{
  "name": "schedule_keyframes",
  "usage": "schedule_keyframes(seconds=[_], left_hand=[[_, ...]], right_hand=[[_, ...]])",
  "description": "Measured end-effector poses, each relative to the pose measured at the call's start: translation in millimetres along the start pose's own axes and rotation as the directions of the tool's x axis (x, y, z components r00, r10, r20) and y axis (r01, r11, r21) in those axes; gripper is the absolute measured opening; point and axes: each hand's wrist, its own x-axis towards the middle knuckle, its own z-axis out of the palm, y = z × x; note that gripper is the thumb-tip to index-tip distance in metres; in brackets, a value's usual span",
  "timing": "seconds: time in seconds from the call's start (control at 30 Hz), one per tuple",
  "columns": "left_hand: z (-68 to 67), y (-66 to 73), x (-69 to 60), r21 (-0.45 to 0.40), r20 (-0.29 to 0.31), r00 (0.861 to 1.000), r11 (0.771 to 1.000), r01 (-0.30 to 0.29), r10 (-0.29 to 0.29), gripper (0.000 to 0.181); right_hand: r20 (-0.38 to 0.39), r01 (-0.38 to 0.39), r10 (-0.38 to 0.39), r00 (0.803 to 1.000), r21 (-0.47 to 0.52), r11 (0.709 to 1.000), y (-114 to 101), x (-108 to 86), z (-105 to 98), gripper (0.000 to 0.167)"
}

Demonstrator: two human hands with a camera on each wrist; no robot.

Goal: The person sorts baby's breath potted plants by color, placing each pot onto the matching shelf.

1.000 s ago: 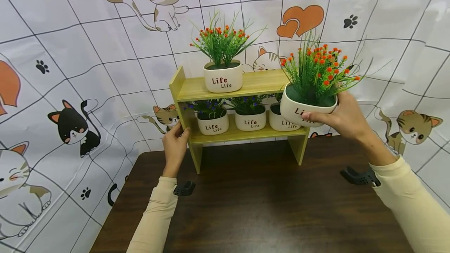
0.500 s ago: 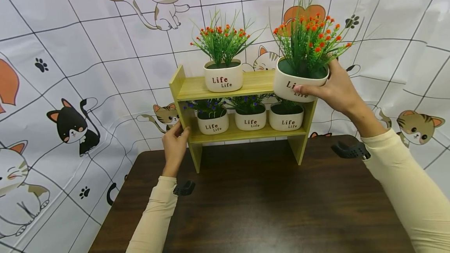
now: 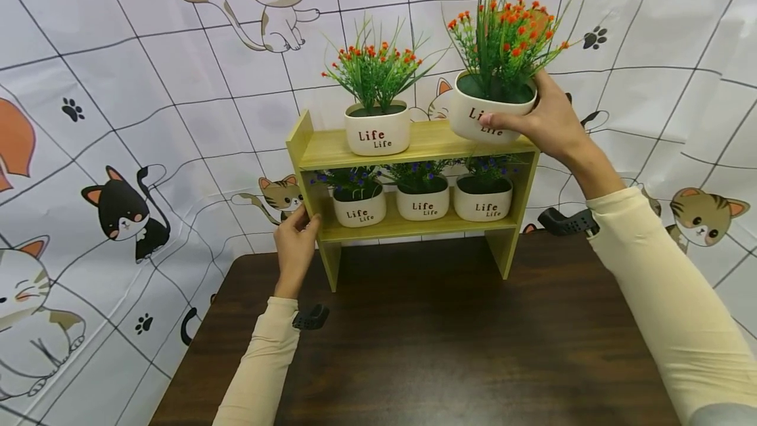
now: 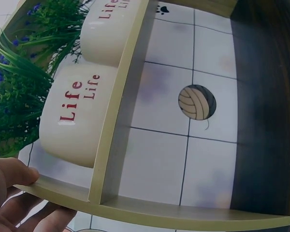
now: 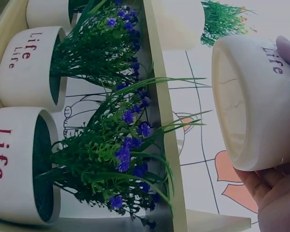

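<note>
My right hand (image 3: 556,120) holds a white oval potted plant (image 3: 470,110) with orange flowers, thumb across its front. The pot hangs slightly tilted over the right part of the top board of a small wooden shelf (image 3: 325,143). In the right wrist view a gap shows between the pot's hollow underside (image 5: 232,106) and the board. My left hand (image 3: 296,248) grips the shelf's left side panel; in the left wrist view, the thumb (image 4: 24,175) lies inside and fingers outside. A matching orange-flowered potted plant (image 3: 376,133) stands on the top board, left of centre.
Three white pots with purple flowers, a left one (image 3: 359,209), a middle one (image 3: 422,201) and a right one (image 3: 483,202), line the lower board. The shelf stands on a dark wooden table (image 3: 426,334) against a cat-patterned wall covering (image 3: 225,117).
My right hand has raised the orange-flowered potted plant and moved it left, from in front of the shelf's right end to over the top board. The left hand has stayed in place.
</note>
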Motion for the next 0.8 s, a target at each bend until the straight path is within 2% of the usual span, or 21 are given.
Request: schedule_keyframes(seconds=[0.27,0.5,0.8], left_hand=[[-1.5,2.6,-0.3,-0.012,-0.005,1.000,1.000,-0.015,0.015,0.040],[-1.3,0.8,-0.5,-0.010,-0.007,1.000,1.000,-0.009,0.009,0.041],[-1.7,2.2,-1.6,-0.006,0.001,1.000,1.000,0.006,-0.006,0.040]], right_hand=[[0.019,-0.001,0.001,1.000,-0.011,1.000,-2.9,17.8,10.5,0.092],[0.054,-0.064,0.066,0.996,-0.051,0.997,0.6,30.3,16.4,0.109],[0.108,-0.080,0.087,0.990,-0.069,0.994,13.0,35.9,26.7,0.108]])
